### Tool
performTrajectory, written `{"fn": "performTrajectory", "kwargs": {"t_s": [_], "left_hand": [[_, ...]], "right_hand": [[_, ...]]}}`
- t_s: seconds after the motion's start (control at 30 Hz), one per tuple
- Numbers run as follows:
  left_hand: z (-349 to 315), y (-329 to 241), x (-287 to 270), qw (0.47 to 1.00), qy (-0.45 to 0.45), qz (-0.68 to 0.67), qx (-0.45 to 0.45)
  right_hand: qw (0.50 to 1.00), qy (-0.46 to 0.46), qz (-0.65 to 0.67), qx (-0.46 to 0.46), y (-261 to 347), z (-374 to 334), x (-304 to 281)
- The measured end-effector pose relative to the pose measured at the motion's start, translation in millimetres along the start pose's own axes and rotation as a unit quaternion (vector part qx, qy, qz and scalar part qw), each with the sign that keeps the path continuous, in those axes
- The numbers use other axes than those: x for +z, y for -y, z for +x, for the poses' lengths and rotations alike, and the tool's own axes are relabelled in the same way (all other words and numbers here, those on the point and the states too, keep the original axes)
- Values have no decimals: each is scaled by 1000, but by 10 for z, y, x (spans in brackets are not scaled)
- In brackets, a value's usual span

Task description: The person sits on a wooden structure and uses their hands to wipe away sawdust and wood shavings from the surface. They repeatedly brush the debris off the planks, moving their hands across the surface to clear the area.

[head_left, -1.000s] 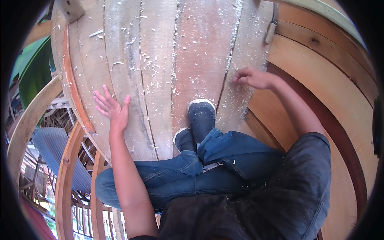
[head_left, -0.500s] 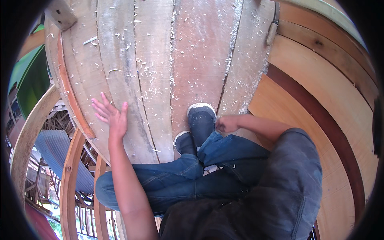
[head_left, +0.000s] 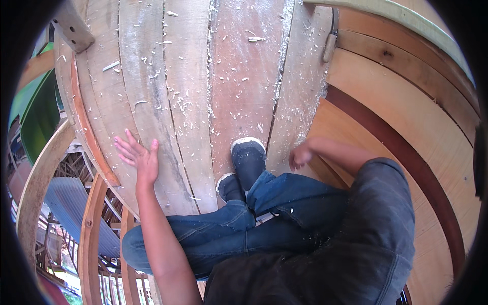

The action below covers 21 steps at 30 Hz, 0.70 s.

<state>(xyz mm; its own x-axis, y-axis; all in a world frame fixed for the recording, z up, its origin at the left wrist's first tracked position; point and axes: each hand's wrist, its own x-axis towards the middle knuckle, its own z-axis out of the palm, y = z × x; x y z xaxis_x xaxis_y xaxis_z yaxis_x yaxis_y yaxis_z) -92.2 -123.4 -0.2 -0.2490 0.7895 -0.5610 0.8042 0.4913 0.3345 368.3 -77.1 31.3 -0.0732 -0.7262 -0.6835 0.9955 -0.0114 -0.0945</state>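
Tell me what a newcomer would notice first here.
Probably the broad curved wooden planks filling the upper middle, littered with pale shavings. Next, the left hand pressed flat on a plank at left, and the dark shoes at centre, with the right hand loosely curled beside them.

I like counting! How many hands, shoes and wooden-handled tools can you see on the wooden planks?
Hands: 2, the left hand flat on the planks and the right hand loosely curled.
Shoes: 2, a dark shoe and a second shoe behind it.
Tools: 1, a wooden-handled tool.
Total: 5
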Motion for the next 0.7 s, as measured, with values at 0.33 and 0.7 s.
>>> {"fn": "performTrajectory", "kwargs": {"t_s": [0.33,0.7], "left_hand": [[8,66,5,1000,3,-9,-3],[-5,73,26,1000,-7,1,-9]], "right_hand": [[926,-250,-265,98,426,-351,10],[916,-364,-169,11,287,-1169,-681]]}}
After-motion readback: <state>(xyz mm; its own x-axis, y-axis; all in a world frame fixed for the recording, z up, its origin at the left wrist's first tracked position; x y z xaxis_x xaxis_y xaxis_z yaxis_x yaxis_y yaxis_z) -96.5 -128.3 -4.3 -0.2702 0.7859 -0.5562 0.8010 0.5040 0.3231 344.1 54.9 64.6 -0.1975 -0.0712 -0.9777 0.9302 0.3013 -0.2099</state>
